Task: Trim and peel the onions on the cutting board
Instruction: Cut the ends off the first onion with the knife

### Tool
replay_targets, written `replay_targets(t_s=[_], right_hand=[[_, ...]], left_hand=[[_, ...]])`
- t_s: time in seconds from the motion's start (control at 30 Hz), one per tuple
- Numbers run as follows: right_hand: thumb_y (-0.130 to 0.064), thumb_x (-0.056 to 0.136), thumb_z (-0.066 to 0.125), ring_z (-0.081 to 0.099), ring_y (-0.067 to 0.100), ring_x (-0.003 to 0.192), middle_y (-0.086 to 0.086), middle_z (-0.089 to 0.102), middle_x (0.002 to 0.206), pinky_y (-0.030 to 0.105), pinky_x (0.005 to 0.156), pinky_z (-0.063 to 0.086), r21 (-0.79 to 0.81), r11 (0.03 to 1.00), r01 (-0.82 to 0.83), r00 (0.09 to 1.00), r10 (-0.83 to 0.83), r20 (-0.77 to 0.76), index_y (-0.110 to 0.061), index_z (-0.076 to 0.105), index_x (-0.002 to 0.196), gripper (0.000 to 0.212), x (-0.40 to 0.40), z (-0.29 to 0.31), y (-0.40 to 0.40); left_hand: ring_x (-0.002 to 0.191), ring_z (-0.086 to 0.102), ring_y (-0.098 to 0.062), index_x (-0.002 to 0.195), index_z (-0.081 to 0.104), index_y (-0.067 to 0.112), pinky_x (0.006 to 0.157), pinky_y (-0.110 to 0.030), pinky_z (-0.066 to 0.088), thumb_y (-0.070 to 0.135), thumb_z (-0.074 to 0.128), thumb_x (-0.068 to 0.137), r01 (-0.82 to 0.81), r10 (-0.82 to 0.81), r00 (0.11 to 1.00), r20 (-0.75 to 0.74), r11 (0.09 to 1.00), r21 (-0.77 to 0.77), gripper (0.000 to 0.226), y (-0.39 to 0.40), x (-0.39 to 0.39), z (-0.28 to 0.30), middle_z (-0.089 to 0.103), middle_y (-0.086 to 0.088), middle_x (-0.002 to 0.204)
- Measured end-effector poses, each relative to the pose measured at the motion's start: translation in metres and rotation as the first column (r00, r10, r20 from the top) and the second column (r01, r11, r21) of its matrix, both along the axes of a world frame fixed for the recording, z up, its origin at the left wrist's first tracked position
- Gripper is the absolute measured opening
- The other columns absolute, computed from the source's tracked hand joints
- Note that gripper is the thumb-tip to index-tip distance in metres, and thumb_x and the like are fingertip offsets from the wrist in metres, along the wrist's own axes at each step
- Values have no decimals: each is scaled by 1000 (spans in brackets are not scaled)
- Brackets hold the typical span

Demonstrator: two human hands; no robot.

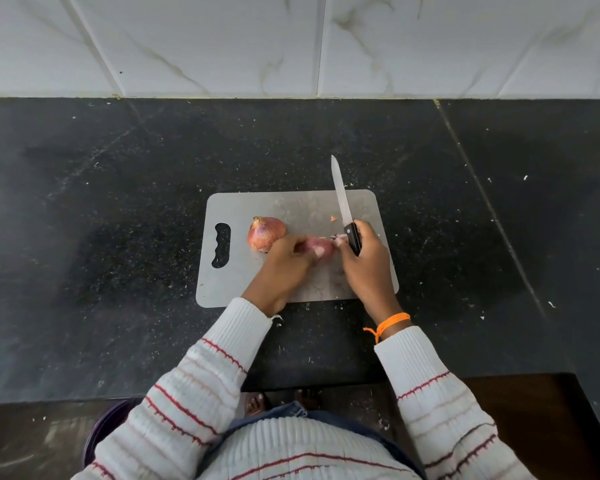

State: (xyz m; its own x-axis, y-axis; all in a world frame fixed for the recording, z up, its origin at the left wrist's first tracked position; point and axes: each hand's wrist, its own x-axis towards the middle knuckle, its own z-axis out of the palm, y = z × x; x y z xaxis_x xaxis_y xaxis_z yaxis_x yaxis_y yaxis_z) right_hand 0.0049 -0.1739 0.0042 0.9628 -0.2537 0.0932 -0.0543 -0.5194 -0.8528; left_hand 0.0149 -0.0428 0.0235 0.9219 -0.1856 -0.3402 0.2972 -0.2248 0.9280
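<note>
Holding slippery onion (pixel 317 247) w/ left hand (pixel 284 261); right hand (pixel 364 254) clenches knife (pixel 343 209); best pinched at its ends.

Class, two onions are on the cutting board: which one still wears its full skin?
The free onion near the board's handle slot; the other onion, gripped by the left hand, looks partly peeled.

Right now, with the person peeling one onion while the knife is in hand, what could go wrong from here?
1. The right hand grips the black-handled steel knife while its fingertips pinch skin on the partly peeled pink onion; a slip could swing the blade.
2. The left hand holds that onion close to the knife hand, so it might get nicked.
3. The unpeeled reddish onion lies loose on the grey cutting board and could roll.
</note>
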Motion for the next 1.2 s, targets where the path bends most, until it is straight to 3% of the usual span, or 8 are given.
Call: replay_targets(t_s=[0.1,0.2,0.33,0.47,0.63,0.83,1.03,1.2], right_hand=[[-16,95,51,57,15,94,3,61,99,20,81,43,57,998,3,1000,-4,10,-5,55,118,25,-9,7,4],[-21,96,50,58,15,94,2,62,99,34,83,50,113,994,-2,1000,4,-15,-9,56,116,25,-15,9,8],[-27,94,54,58,13,88,-5,60,88,32,77,51,226,974,35,998,-23,-55,-12,58,109,22,-16,12,7],[-22,91,59,59,14,86,-1,63,92,33,72,51,281,958,63,994,-36,-99,-15,59,112,22,-12,10,3],[-14,88,63,54,10,71,1,58,84,17,45,41,455,888,63,991,0,-137,-13,60,108,20,-10,11,0],[-10,87,64,60,15,102,2,64,110,40,86,53,241,963,118,988,-89,-129,-16,54,119,34,-3,2,2],[-15,97,48,57,13,83,-7,61,92,32,70,48,188,979,78,990,-54,-131,-17,54,114,18,-12,5,6],[-16,99,42,46,5,56,2,58,74,24,54,37,239,970,-53,998,60,-23,-16,54,106,14,-31,23,21]], left_hand=[[89,66,-16,92,63,0,81,-24,55,8,49,95,-250,52,918,-394,846,-472,16,1,-1,9,68,-11,92],[74,69,-11,90,62,-1,76,-24,55,3,49,93,-324,8,876,-483,751,-575,14,4,0,9,70,-8,79],[84,67,-12,113,56,-2,79,-25,55,-3,49,90,-235,-94,882,-462,762,-603,23,8,-3,10,66,-10,95],[87,66,-13,111,58,-1,78,-23,55,-6,47,90,-180,-160,876,-456,767,-616,24,14,-6,8,66,-11,99],[83,67,-13,101,62,-1,77,-25,54,-6,49,88,-182,-141,873,-468,794,-580,19,19,-6,9,66,-12,95],[75,69,-14,97,61,-3,73,-25,56,-2,51,89,-262,-92,854,-512,774,-577,12,24,-9,11,67,-14,93],[72,68,-19,119,49,-3,63,-22,58,22,47,96,-335,-92,831,-548,705,-626,34,25,-5,10,63,-17,92],[79,57,-20,113,49,-3,70,-27,55,34,37,98,-353,-75,825,-560,706,-614,41,23,2,8,57,-14,87]])
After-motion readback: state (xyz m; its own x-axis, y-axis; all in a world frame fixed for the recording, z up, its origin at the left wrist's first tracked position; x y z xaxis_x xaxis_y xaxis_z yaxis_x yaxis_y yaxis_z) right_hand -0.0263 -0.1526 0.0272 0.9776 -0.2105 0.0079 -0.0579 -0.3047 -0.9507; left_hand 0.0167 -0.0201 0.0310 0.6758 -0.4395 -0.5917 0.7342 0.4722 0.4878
